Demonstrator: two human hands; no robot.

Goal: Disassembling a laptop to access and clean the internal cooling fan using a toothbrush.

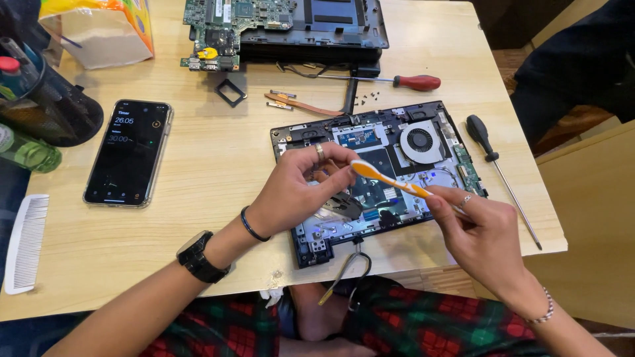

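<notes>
Orange and white, one toothbrush [387,180] lies pinched in both hands: left hand [301,192] closed on its head, right hand [473,228] on its handle, over one opened laptop base [377,172]. Two screwdrivers [417,82] rest on the table [211,165].

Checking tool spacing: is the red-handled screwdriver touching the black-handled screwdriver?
Apart. The head view shows the red-handled screwdriver above the opened laptop base, the black-handled screwdriver to its right, bare table between.

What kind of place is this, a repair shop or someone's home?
Probably a casual home or hobby repair spot, not a proper shop. On a light wooden table lie an opened laptop base, a loose circuit board and a red-handled screwdriver, beside a tissue box and a comb.
</notes>
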